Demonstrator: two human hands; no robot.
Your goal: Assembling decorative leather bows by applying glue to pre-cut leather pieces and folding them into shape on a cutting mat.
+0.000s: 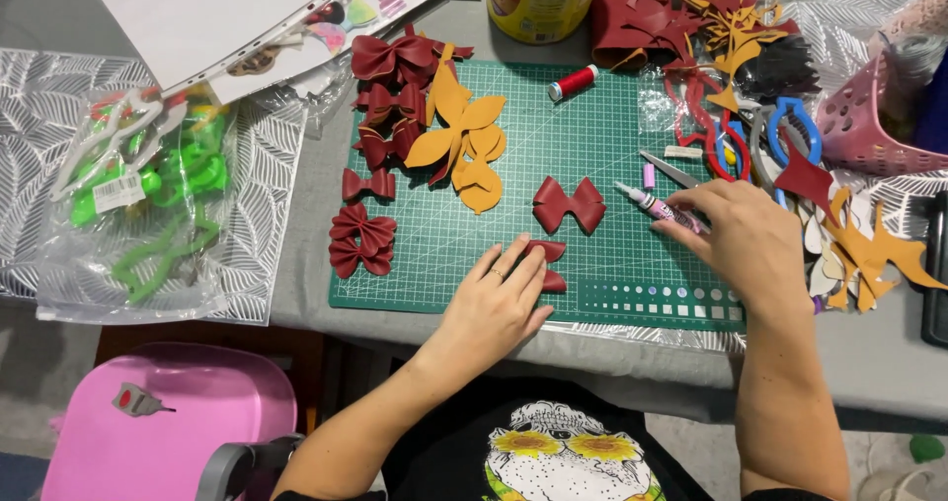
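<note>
Left hand (494, 299) flat, fingers spread, pressing small dark red leather bow piece (549, 265) on green gridded cutting mat (592, 136), right hand (741, 234) at three o'clock, closed around slim glue tube (654, 205), finished dark red leather bow (569, 205) at twelve o'clock.

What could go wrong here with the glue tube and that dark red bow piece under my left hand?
The glue tube in the right hand lies uncapped, nozzle toward the finished dark red bow; a drip might mark it or the green cutting mat. The left hand covers the bow piece, so it could shift unseen. The scissors lie close by.
</note>
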